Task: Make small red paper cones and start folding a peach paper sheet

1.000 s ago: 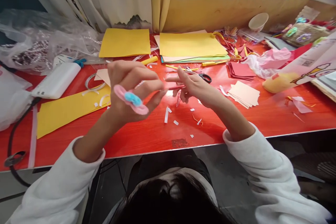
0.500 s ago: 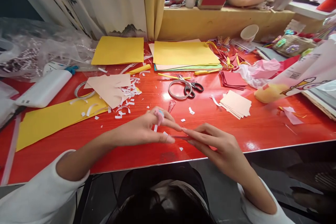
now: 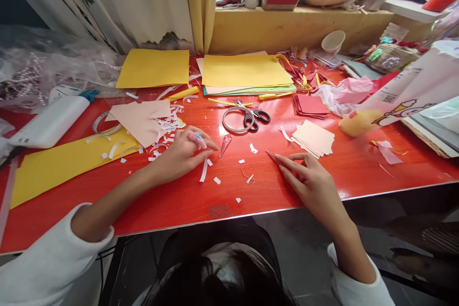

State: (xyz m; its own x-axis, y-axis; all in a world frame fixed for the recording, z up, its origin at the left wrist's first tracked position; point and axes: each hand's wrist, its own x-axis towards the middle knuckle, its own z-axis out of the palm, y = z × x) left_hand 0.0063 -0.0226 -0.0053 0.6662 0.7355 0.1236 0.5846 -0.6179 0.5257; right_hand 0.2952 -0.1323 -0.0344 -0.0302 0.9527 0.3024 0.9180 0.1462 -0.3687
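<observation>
A white box (image 3: 50, 122) and a yellow sheet (image 3: 68, 162) are seen at the left of the red table (image 3: 179, 201), with beige paper (image 3: 141, 119) and white scraps (image 3: 165, 126) beside them. The left hand (image 3: 181, 153) is laid on the table, fingers loosely curled and nothing gripped, a pink ring (image 3: 197, 139) worn on it; its fingertips are near a small cone (image 3: 224, 144). Scissors (image 3: 253, 117) lie farther back. The right hand (image 3: 310, 181) rests flat on the table, a thin red strip (image 3: 271, 156) pinched at its fingertips. Beige squares (image 3: 315, 137) are stacked just beyond it.
</observation>
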